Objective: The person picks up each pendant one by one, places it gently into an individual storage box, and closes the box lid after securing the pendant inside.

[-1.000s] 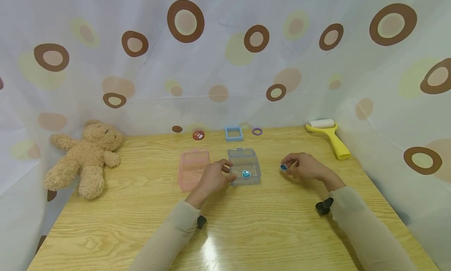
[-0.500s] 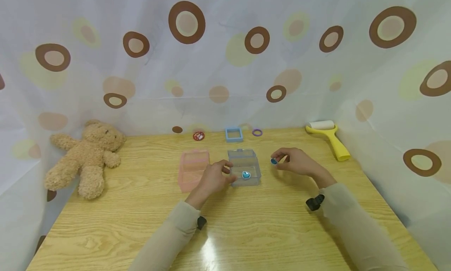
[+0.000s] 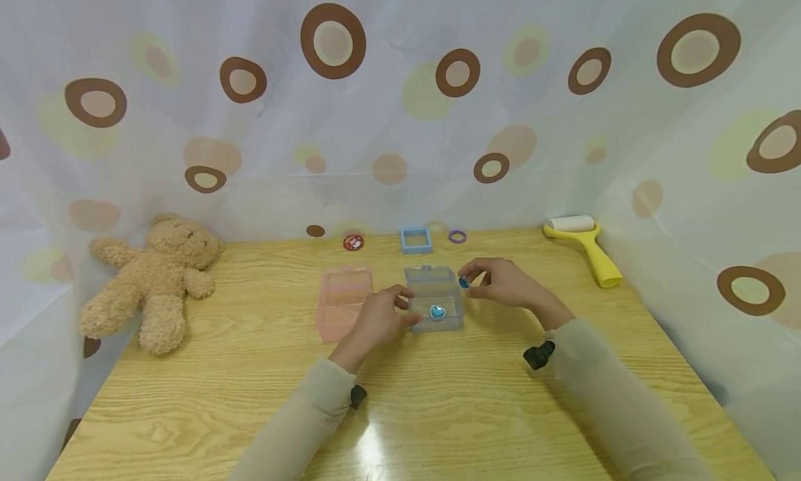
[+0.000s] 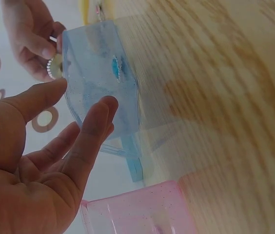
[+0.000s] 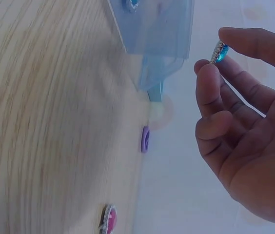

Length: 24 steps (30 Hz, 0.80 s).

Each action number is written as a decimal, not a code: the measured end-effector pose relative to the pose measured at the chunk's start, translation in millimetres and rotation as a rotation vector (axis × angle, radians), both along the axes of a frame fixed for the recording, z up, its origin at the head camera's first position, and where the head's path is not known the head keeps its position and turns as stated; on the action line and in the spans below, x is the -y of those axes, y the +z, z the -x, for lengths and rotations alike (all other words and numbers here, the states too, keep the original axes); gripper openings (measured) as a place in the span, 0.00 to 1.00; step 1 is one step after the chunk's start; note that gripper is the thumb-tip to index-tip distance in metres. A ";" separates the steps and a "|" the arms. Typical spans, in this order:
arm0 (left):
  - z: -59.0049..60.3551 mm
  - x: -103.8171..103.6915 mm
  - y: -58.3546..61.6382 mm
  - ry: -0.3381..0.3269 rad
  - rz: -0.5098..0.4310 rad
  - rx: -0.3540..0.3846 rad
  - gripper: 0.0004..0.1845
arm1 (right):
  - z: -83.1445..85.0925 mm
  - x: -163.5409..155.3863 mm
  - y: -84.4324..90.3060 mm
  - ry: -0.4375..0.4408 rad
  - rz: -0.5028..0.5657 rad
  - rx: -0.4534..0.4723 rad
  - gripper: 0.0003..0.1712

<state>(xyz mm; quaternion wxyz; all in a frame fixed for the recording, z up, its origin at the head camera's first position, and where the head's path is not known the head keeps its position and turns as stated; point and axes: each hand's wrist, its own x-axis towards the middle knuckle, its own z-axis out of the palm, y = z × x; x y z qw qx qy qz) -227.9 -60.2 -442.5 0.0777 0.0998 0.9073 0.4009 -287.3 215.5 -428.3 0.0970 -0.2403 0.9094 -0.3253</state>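
Between thumb and fingertips my right hand (image 3: 507, 285) pinches a blue gem (image 5: 219, 52) with a silver beaded rim, held at the right edge of a clear blue box (image 3: 434, 286). The lid of that box stands open at the back. Inside it lies a second blue gem (image 3: 437, 312), heart-like in the head view. My left hand (image 3: 380, 320) is at the box's left side with relaxed, parted fingers; whether they touch the wall I cannot tell. To its left stands a clear pink box (image 3: 341, 304), also open, partly behind the left hand.
A pink gem (image 5: 109, 219) lies on the table near the right hand. Along the back are a red badge (image 3: 353, 242), a blue square frame (image 3: 416, 240) and a purple ring (image 3: 457, 237). A teddy bear (image 3: 159, 279) sits left, a yellow-handled roller (image 3: 591, 248) right.
My right hand has moved left with the blue gem, from well right of the blue box to its right edge. The left hand has stayed in place.
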 end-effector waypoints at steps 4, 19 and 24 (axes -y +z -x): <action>-0.2 -0.4 0.8 0.005 -0.001 0.002 0.22 | 0.2 10.8 0.3 0.021 -0.001 -0.007 0.20; 0.9 0.1 -0.7 -0.011 0.012 -0.015 0.22 | 5.8 30.9 -11.7 0.121 -0.044 -0.016 0.18; 1.2 -0.2 -1.6 -0.009 0.021 -0.019 0.22 | 5.1 35.8 -15.2 0.122 -0.054 0.009 0.19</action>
